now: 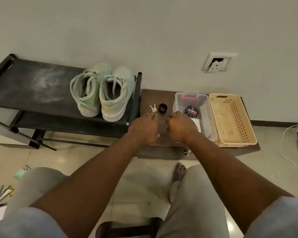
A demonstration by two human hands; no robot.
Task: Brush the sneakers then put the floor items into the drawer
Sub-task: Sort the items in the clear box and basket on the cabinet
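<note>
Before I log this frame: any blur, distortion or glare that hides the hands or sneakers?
Head view: wide-angle bending bows the rack; the light is soft and even, with no hard shadows. Head view: the left hand and right hand are slightly smeared, so their grips are unclear; the sneakers are soft but readable; there is a faint sheen on the floor, hiding nothing.

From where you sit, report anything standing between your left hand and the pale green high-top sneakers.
Only the black metal shoe rack's upright end post stands between the left hand and the pale green high-top sneakers. The small silver keys lie ahead of its fingers, off that line.
</note>
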